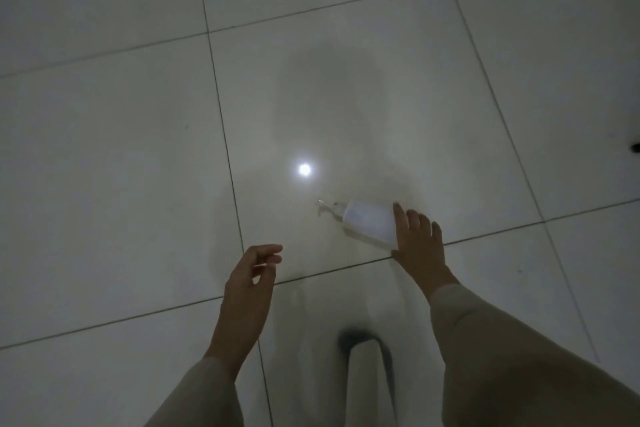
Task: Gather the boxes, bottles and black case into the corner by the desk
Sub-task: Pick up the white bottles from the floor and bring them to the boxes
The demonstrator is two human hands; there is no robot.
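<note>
Pale glossy floor tiles (346,45) fill almost the whole frame, split by thin dark grout lines that run slantwise. The light is dim. One small round bright reflection (304,169) sits on the tile just left of centre, with a broad soft shadow spreading around and above it. At the far right edge, halfway down, a small dark object (636,148) is cut off by the frame; what it is cannot be told.

One bottle (367,220) is in view, white with a clear pump top, lying on its side on the floor right of centre, its pump pointing toward the upper left. Whether anything is inside it cannot be told.

Two hands show, both coming out of light beige sleeves (519,357) from the bottom of the frame. The right hand (417,241) lies over the lower right end of the bottle, its fingers fairly straight and spread, the thumb below the bottle's base. Whether it actually grips the bottle cannot be told. The left hand (251,281), lower centre-left, hangs above the floor with fingers loosely curled toward the thumb, holding nothing.

At bottom centre a blurred pale leg with a dark foot (363,340) stands on the tile.
</note>
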